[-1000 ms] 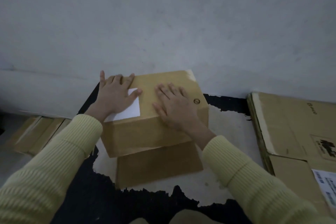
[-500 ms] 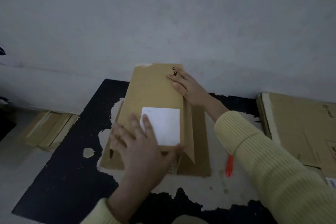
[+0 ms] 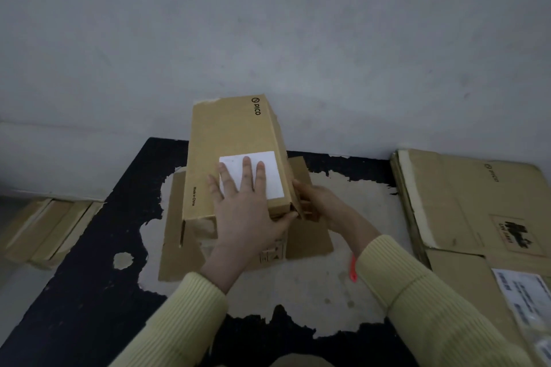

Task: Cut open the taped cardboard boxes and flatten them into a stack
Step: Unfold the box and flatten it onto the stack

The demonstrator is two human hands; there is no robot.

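A brown cardboard box [image 3: 229,140] with a white label [image 3: 268,170] and PICO print lies lengthwise on a flattened cardboard sheet [image 3: 176,235], its far end against the wall. My left hand [image 3: 244,205] lies flat on the box's top near the label, fingers spread, thumb hooked over the near right corner. My right hand [image 3: 322,205] grips the box's near right side flap. An orange-red cutter [image 3: 353,270] lies on the floor, partly hidden under my right sleeve.
A stack of flattened cardboard boxes [image 3: 465,202] lies at the right. More folded cardboard [image 3: 47,226] rests on the floor at the left by the wall. The floor is a worn black mat [image 3: 83,292] with pale bare patches.
The box has been turned from lying crosswise to lengthwise. My right hand came from its far end to the near right side; my left hand slid up onto the label.
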